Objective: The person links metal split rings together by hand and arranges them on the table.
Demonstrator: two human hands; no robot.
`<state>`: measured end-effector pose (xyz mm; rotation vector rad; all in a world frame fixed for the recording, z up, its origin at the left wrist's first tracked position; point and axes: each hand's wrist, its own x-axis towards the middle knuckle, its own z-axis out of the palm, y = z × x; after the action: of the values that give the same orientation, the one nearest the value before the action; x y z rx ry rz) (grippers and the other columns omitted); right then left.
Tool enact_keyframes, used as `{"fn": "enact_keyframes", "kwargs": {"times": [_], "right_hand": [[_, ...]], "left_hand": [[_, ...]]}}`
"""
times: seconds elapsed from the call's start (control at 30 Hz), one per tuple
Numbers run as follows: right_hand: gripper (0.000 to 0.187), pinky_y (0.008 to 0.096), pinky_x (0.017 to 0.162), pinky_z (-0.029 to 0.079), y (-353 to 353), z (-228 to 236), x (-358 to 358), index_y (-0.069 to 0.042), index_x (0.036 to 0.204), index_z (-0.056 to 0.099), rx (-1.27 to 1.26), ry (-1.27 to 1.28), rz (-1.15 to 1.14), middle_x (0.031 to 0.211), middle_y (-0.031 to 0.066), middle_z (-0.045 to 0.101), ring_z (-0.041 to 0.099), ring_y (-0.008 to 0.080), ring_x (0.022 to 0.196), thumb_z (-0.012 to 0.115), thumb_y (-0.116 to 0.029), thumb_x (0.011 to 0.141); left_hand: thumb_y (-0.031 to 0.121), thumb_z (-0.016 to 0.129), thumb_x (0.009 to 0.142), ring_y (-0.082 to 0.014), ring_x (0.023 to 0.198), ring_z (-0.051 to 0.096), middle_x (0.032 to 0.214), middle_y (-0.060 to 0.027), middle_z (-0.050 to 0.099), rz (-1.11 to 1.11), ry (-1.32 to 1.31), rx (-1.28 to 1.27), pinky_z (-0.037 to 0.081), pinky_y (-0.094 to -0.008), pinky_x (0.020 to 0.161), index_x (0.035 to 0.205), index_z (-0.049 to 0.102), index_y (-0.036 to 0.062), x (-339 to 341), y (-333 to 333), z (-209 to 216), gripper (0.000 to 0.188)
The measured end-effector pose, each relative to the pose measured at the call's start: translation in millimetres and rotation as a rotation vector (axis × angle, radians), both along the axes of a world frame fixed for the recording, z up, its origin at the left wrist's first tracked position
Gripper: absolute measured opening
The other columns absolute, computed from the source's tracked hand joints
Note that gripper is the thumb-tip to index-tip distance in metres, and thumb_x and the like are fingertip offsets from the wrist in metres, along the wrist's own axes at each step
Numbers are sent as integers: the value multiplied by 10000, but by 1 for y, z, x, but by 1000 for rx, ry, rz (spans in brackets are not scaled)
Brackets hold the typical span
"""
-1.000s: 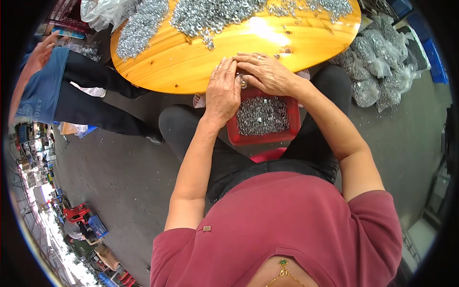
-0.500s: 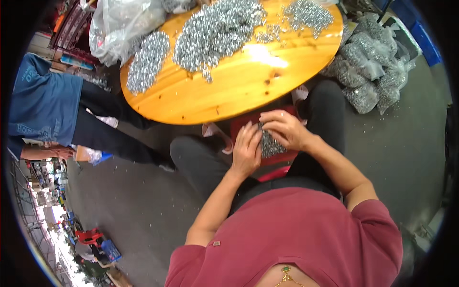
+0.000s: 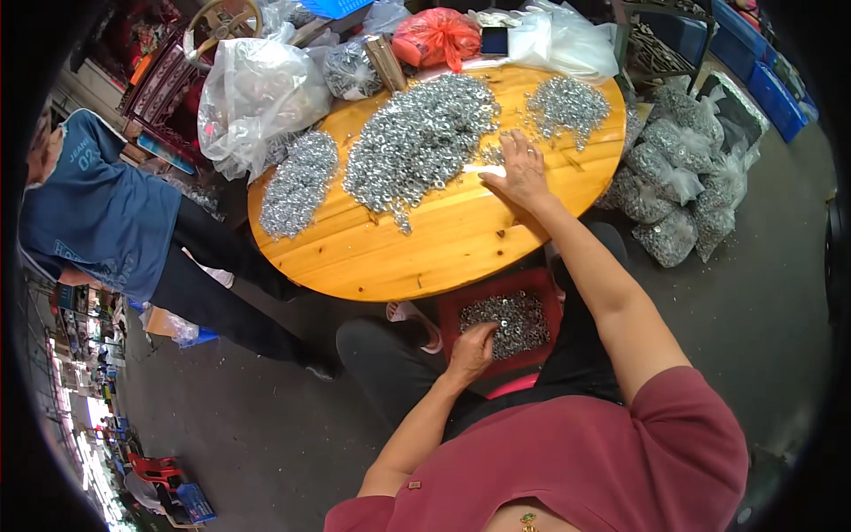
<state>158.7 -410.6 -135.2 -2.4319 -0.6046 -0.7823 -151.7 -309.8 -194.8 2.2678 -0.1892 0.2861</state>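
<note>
The right hand (image 3: pixel 521 177), fingers spread, seemingly empty, lay beside rings (image 3: pixel 421 142), upper centre; staying flat probably helped control. The left hand (image 3: pixel 470 352) curled at the tub (image 3: pixel 449 306), lower centre, its hold unclear.

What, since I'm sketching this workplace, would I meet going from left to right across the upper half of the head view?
Standing person's blue top → narrow pile of metal pieces → large central pile → small right-hand pile → clear bags of metal pieces → blue bin.
</note>
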Motion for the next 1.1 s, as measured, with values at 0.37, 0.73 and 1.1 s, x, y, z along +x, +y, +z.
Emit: {"fn": "enact_keyframes", "kwargs": {"times": [0.37, 0.73, 1.1], "right_hand": [[506, 460, 1003, 327, 32, 66, 38, -13, 982, 598, -149, 132, 156, 1057, 149, 588, 535, 305, 987, 632, -481, 792], [191, 371, 912, 398, 24, 6, 38, -67, 851, 626, -164, -76, 140, 904, 95, 601, 563, 211, 791, 538, -235, 869], [220, 402, 985, 354, -38, 13, 119, -86, 921, 648, -358, -123, 6, 966, 76, 626, 593, 229, 901, 510, -256, 901]], "left_hand": [[25, 549, 803, -345, 789, 657, 944, -152, 691, -24, 263, 80, 517, -380, 677, 1059, 640, 12, -3, 4, -10, 272], [56, 551, 815, -349, 814, 654, 976, -132, 693, -69, 321, 77, 514, -379, 687, 1048, 647, 45, -18, -6, -12, 253], [56, 539, 823, -349, 820, 652, 983, -129, 689, -100, 329, 106, 515, -382, 690, 1057, 635, 48, -6, -2, -6, 253]]}}
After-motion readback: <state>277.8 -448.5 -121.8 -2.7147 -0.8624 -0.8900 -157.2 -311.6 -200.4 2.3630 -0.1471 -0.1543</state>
